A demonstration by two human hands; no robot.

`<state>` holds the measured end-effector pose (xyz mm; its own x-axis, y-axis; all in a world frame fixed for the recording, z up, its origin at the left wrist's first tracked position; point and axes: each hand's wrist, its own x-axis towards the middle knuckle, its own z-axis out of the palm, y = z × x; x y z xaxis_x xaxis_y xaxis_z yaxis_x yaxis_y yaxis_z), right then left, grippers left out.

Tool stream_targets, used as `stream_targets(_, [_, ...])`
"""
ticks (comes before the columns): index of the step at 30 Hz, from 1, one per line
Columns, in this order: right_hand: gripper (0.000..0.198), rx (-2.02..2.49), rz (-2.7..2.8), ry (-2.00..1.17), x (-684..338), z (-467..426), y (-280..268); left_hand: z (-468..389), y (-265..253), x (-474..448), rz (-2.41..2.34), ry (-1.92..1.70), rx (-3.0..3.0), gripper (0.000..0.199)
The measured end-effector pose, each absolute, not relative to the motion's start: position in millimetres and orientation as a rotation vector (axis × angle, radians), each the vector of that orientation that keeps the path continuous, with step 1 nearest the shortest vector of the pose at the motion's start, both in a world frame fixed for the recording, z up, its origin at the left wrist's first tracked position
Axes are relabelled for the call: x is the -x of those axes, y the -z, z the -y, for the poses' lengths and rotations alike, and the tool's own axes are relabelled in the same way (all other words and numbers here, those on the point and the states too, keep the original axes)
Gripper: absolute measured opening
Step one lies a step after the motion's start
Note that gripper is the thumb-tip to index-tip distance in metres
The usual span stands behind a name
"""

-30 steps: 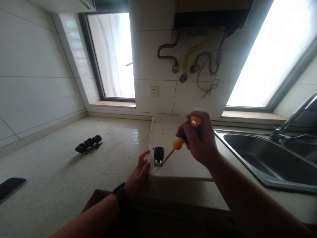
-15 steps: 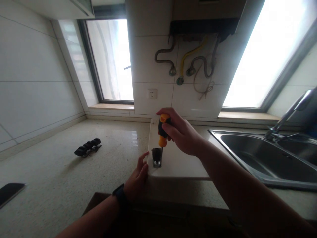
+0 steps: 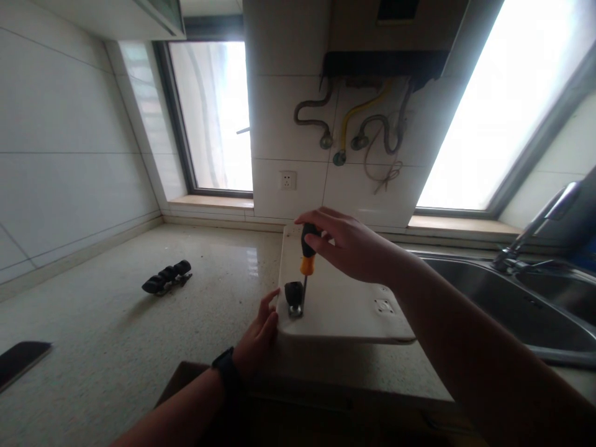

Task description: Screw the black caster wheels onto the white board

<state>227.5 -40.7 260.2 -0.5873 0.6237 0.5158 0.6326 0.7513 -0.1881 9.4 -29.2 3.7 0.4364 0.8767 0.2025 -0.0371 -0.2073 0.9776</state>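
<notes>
With our right hand (image 3: 335, 237) we are holding a screwdriver (image 3: 307, 266), and the thumb and the fingers are closed around the black upper part of its handle. The screwdriver stands almost upright, with its thin shaft pointing down to the right side of the small metal base (image 3: 295, 312) that carries a black wheel (image 3: 293, 292). Whether the tip sits inside a screw is too small for us to tell. The wheel is near the front left corner of a white board (image 3: 342, 320), which lies on the speckled counter (image 3: 223, 248). Our left hand (image 3: 257, 329) is at the left edge of this board, just beside the wheel; its fingers are partly bent there, but we cannot tell if they grasp the edge or only touch it. On the left wrist we wear a dark watch (image 3: 225, 365). Farther to the right on the board, we see a pale square mark (image 3: 384, 305) with small holes, near our right forearm. On the counter at the left lies a row of black wheels (image 3: 166, 277), well apart from our hands, and a flat dark object (image 3: 23, 361) is nearer to us. On the right side is a metal sink (image 3: 459, 282) with its tap (image 3: 531, 230).
</notes>
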Motion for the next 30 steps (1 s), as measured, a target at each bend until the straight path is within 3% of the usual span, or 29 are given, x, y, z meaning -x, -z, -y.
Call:
stream_targets(3, [0.04,0.86,2.498,-0.027,-232.4,41.5,-271.9,31.4,-2.6,-9.2,-0.78,-1.02,-1.556,0.068])
stream_targets(9, [0.028,0.919,2.527,0.036,-230.2,39.5,-282.0,36.3,1.9,-8.3,-0.89,-1.144,-1.699,0.057])
stream_targets(13, [0.034,1.042,2.478,0.092,-221.0,45.3,-281.1,38.3,1.8,-8.2,-0.787,-1.147,-1.704,0.051])
stream_targets(19, [0.052,0.934,2.633,-0.166,-225.7,55.1,-288.3,42.9,2.6,-5.4,-0.86,-1.201,-1.845,0.047])
stream_targets(24, [0.029,1.063,2.556,-0.005,-225.7,47.2,-287.7,48.1,-2.3,-1.7,-0.833,-1.183,-2.136,0.039])
stream_targets(30, [0.035,1.15,2.506,0.088,-223.3,47.6,-283.3,50.0,-10.6,-3.7,-0.897,-1.063,-2.182,0.038])
